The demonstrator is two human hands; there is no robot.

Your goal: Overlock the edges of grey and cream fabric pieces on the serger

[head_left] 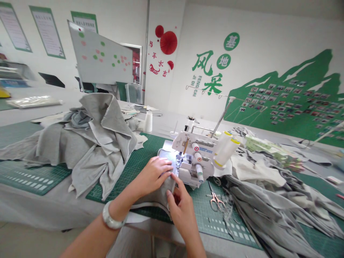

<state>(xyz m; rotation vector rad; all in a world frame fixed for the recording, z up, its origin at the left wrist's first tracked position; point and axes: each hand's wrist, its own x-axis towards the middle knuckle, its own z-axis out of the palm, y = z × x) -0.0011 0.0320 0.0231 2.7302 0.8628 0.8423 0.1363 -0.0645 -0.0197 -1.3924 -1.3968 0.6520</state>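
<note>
A white overlock sewing machine [196, 157] stands on a green cutting mat [126, 175], its lamp lit. A piece of grey fabric [156, 197] with a pale edge runs up to the presser foot area. My left hand [156, 173] lies flat on the fabric just left of the foot, fingers stretched out. The fabric's right edge is between the thumb and fingers of my right hand [181, 204], with the index finger reaching toward the foot. My right hand's other fingers are curled and partly hidden.
Scissors [216, 200] and thread scraps [228, 211] lie right of the machine. Thread cones [225, 150] stand behind it. Grey fabric pieces are heaped at left [99, 129] and right [258, 200]. A white thread cone [148, 122] stands farther back.
</note>
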